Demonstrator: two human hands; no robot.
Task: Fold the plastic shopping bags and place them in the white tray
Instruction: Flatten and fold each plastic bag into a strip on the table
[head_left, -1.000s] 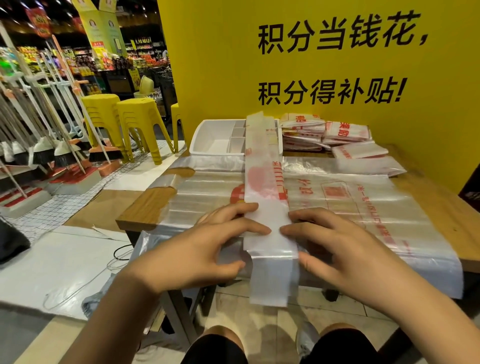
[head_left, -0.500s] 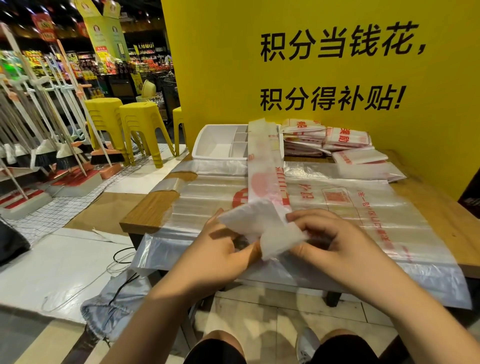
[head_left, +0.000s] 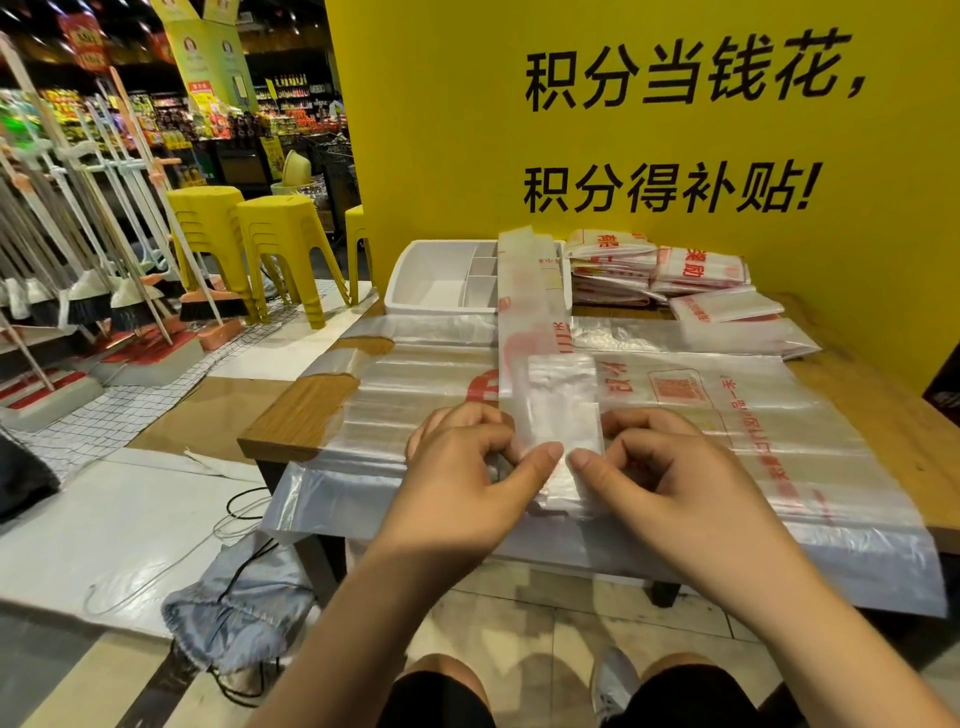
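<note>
My left hand (head_left: 467, 467) and right hand (head_left: 660, 467) pinch the folded near end of a long bag (head_left: 530, 322) on the table (head_left: 301, 410).
Each thumb presses on top, with the curled fingers tucked round the plastic, their tips out of sight. The bag runs away from me over flat bags (head_left: 727, 415). Its far end lies across the white tray (head_left: 441, 275), hiding the tray's right side; dividers show beside it. Folded bags (head_left: 660, 270) are stacked just right of the tray.
</note>
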